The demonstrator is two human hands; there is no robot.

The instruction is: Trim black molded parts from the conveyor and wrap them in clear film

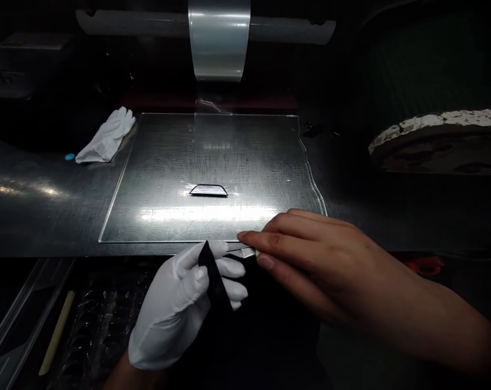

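My left hand (180,309), in a white glove, is closed on a small dark flat piece (214,279) held edge-up just below the front edge of the glass plate (156,179). My bare right hand (310,260) reaches in from the right, its fingertips pinching a thin clear strip (245,251) right beside the dark piece. A second dark, curved piece (208,190) lies on the plate's middle. Clear film (219,40) hangs from a roll above the plate's far edge.
A spare white glove (107,136) lies on the metal bench at the back left, with a small blue dot (69,156) beside it. A round dark disc with white-flecked rim (440,138) sits at the right. A pale stick (56,333) lies below the bench at lower left.
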